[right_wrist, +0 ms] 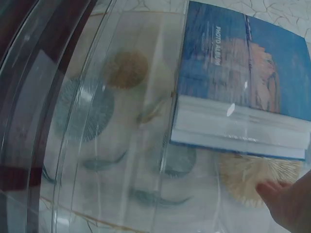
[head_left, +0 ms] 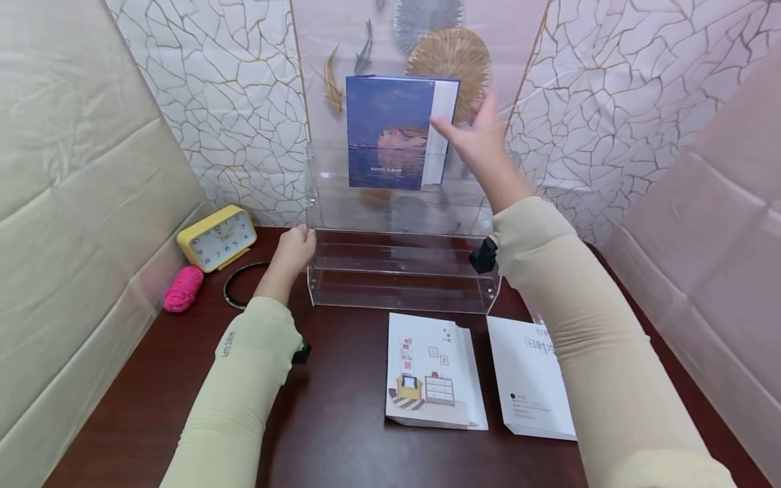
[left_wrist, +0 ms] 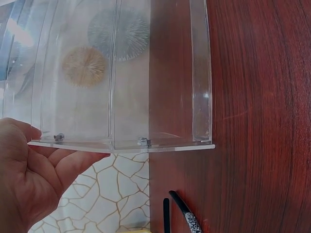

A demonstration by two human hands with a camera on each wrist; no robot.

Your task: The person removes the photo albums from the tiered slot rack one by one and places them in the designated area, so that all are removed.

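Note:
A clear acrylic display rack (head_left: 403,298) with several tiers stands at the back of the table. My left hand (head_left: 295,249) holds its left side panel; the left wrist view shows that hand (left_wrist: 34,174) with the panel between thumb and fingers. A blue photo album (head_left: 387,135) with a seascape cover stands upright on the top tier. Beside the album's right edge is my right hand (head_left: 485,139), thumb and fingers spread. In the right wrist view, a visible gap separates that hand (right_wrist: 289,204) from the album (right_wrist: 243,77).
Two white-covered books lie in front of the rack: one with a furniture drawing (head_left: 430,373), one with printed text (head_left: 531,386), partly behind my right sleeve. At left are a yellow clock (head_left: 219,238), pink yarn (head_left: 183,289) and a dark hoop (head_left: 234,285).

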